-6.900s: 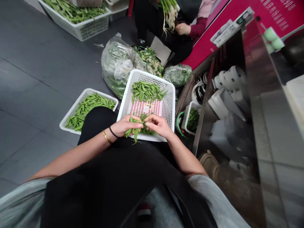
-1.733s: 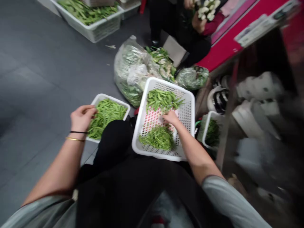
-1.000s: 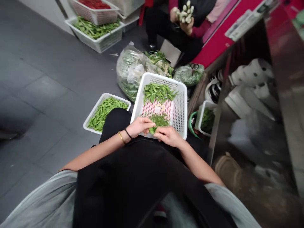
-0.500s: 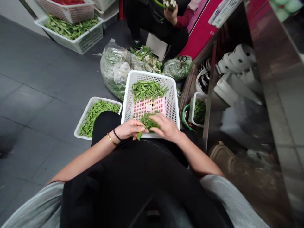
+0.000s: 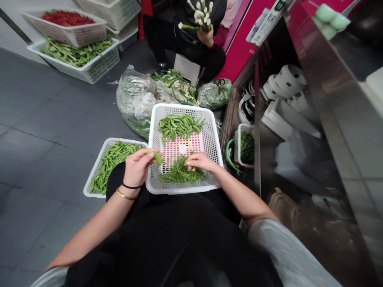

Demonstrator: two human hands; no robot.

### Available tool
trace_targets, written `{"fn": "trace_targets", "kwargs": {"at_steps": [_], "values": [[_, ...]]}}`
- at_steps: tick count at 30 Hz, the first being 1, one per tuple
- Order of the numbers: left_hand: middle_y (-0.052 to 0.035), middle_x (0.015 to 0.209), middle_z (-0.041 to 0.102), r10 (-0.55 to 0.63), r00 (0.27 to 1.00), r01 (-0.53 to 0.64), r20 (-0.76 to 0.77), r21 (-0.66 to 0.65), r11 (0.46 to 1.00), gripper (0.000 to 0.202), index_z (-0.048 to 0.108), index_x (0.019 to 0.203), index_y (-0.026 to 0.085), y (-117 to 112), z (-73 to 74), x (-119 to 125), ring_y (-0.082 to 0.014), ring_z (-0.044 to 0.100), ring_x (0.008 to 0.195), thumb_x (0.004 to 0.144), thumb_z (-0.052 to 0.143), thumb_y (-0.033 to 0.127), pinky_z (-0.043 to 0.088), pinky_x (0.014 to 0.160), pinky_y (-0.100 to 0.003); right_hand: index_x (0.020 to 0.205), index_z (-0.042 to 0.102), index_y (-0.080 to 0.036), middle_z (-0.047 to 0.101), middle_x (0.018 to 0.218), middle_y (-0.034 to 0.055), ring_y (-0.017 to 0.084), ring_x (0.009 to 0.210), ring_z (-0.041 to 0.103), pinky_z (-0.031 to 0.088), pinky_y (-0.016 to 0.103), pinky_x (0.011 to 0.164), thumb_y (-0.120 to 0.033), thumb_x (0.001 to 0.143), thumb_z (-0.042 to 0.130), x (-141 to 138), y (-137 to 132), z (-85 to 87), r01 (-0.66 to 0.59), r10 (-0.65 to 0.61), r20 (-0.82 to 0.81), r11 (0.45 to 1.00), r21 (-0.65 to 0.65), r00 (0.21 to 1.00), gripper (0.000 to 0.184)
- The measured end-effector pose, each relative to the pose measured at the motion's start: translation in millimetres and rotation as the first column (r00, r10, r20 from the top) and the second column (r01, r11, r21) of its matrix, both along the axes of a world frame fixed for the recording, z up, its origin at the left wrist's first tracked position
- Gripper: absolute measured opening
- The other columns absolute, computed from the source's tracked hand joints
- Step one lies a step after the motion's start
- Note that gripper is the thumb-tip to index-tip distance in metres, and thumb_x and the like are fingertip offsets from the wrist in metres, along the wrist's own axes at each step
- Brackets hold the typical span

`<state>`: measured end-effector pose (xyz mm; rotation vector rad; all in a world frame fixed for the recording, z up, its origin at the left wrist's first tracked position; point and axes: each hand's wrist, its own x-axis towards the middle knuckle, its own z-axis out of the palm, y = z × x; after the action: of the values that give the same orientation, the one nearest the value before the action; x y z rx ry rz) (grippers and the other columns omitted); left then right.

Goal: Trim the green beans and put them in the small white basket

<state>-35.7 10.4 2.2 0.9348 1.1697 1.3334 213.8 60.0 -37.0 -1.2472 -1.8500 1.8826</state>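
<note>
A white perforated basket (image 5: pixel 213 137) rests on my lap. Towards its far side lies a heap of green pea pods (image 5: pixel 179 126); in its near part is a pile of thin green trimmings (image 5: pixel 179 173). My left hand (image 5: pixel 137 168) is closed at the basket's left rim, a single pea pod (image 5: pixel 157 158) pinched between thumb and fingers. Over the trimmings, my right hand (image 5: pixel 201 162) has its fingertips pressed together; whatever is between them is too small to make out. A second white basket (image 5: pixel 87 190), full of pea pods, stands at my left knee.
Plastic bags of greens (image 5: pixel 131 95) lie beyond the lap basket. Opposite sits another person (image 5: pixel 191 36) holding a bunch of white-ended stalks. Stacked crates (image 5: pixel 95 65) stand at the back left. A steel counter (image 5: pixel 320 91) with shelves below runs along the right.
My left hand has moved left and away from the right hand, carrying the pea pod. My right hand has shifted from open fingers to a pinch over the trimmings. The view has tilted slightly.
</note>
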Motion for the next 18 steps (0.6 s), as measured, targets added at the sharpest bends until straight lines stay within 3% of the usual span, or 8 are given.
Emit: {"fn": "trace_targets", "kwargs": {"at_steps": [2,3,6,8,12,15,18], "values": [[-0.0061,0.071,0.068,-0.02,0.953,0.06,0.303,-0.123,0.991,0.015,0.064,0.078,0.013,13,-6.5,-6,-0.0165,0.062,0.06,0.069,0.063,0.025,0.054,0.062,-0.033,0.085,0.067,-0.014,0.066,0.065,0.0005,0.011,0.056,0.059,0.046,0.022,0.058,-0.045,0.066,0.072,5,27,-9.4,-0.232,0.194,0.309,0.968,0.091,0.931,0.037],[-0.0044,0.065,0.065,-0.059,0.906,0.136,0.419,-0.157,0.978,0.015,0.063,0.075,0.013,18,-9.1,-7,-0.0154,0.06,0.055,0.066,0.064,0.025,0.053,0.057,-0.032,0.091,0.068,-0.015,0.068,0.07,0.001,0.012,0.06,0.061,0.047,0.022,0.061,-0.042,0.068,0.072,4,41,-13.9,-0.298,0.207,0.45,0.944,0.14,0.869,0.036],[0.0058,0.043,0.042,-0.121,0.816,0.302,0.566,-0.237,0.923,0.015,0.055,0.065,0.014,27,-16.1,3,-0.0067,0.039,0.036,0.066,0.066,0.024,0.039,0.038,-0.02,0.108,0.064,-0.016,0.07,0.094,0.0078,0.016,0.08,0.065,0.046,0.025,0.075,-0.036,0.086,0.053,-10,86,-29.6,-0.268,-0.014,0.672,0.911,0.315,0.741,0.031],[0.0104,0.038,0.026,-0.116,0.837,0.324,0.534,-0.315,0.892,0.021,0.05,0.06,0.015,27,-21.3,14,-0.0028,0.024,0.031,0.068,0.069,0.022,0.026,0.032,-0.015,0.112,0.061,-0.013,0.066,0.109,0.0148,0.02,0.096,0.063,0.045,0.029,0.082,-0.029,0.09,0.045,-24,109,-41.4,-0.213,-0.138,0.701,0.896,0.39,0.7,0.031],[0.0131,0.037,0.02,-0.105,0.892,0.306,0.44,-0.415,0.857,0.02,0.058,0.069,0.013,28,-33.3,25,-0.0014,0.016,0.031,0.065,0.073,0.026,0.013,0.031,-0.013,0.106,0.062,-0.009,0.063,0.115,0.02,0.026,0.105,0.059,0.043,0.031,0.085,-0.02,0.082,0.054,-35,125,-58.4,-0.185,-0.199,0.712,0.887,0.423,0.674,0.028],[0.0106,0.038,0.034,-0.141,0.922,0.309,0.361,-0.463,0.831,0.029,0.063,0.08,0.01,32,-42.2,28,-0.0008,0.018,0.03,0.062,0.075,0.029,0.011,0.032,-0.014,0.088,0.067,-0.012,0.069,0.097,0.0132,0.022,0.093,0.064,0.044,0.026,0.077,-0.02,0.077,0.058,-27,108,-57.6,-0.161,-0.188,0.693,0.9,0.406,0.696,0.016],[0.0028,0.049,0.054,-0.188,0.957,0.279,0.221,-0.523,0.805,0.032,0.061,0.075,0.01,36,-51.9,37,0.0,0.022,0.03,0.061,0.076,0.035,0.01,0.031,-0.017,0.081,0.066,-0.016,0.07,0.086,0.0031,0.013,0.08,0.064,0.043,0.018,0.069,-0.024,0.079,0.057,-23,70,-45.0,-0.138,-0.159,0.634,0.909,0.393,0.757,0.012]]}}
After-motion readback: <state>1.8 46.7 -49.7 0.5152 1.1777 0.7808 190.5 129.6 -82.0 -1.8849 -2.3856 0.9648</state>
